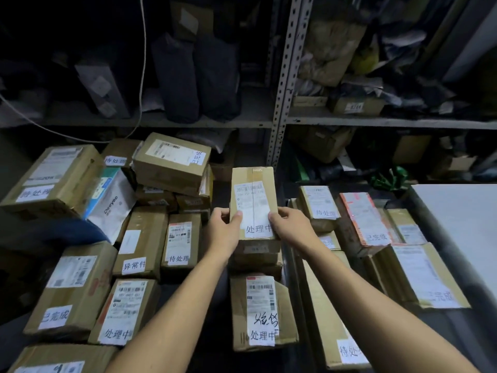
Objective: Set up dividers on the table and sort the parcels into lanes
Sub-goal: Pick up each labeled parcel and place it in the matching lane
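A tall brown cardboard parcel with a white shipping label sits at the centre of the head view, on top of a short stack of boxes. My left hand grips its near left edge, thumb on the label. My right hand grips its near right edge in the same way. In front of the stack lies another labelled parcel. A long flat cardboard piece lies just right of this row, running toward me.
Several labelled parcels crowd the left side and a pile rises at the back left. More parcels lie at the right, beside a white surface. Metal shelving full of bags and boxes stands behind.
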